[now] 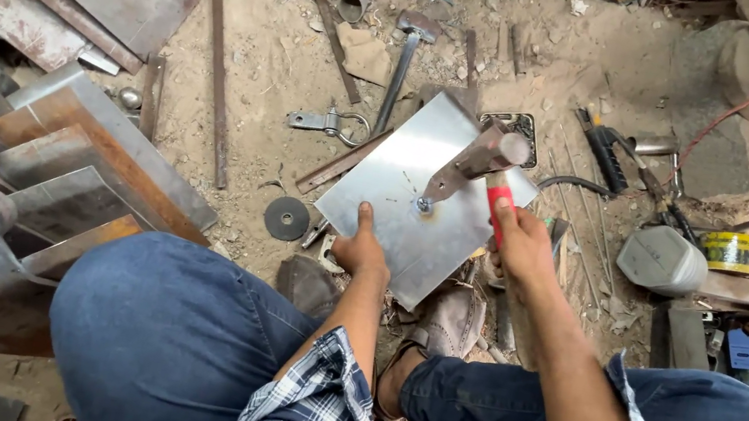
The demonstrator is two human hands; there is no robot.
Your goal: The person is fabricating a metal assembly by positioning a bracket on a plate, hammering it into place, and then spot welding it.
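Sheet [412,197] mid-frame, tilted, pinned at lower edge by left hand [360,251], fingers flat on it. Right hand [518,247] wrapped tight on hammer [492,164]. Likely risks: glancing blow near thumb, sheet slipping. Scrap plates [82,141] crowd left, tools [652,247] right; open dirt only above.

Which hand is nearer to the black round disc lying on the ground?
Left. The left hand presses the metal sheet just beside the disc; the right hand holds the hammer beyond the sheet.
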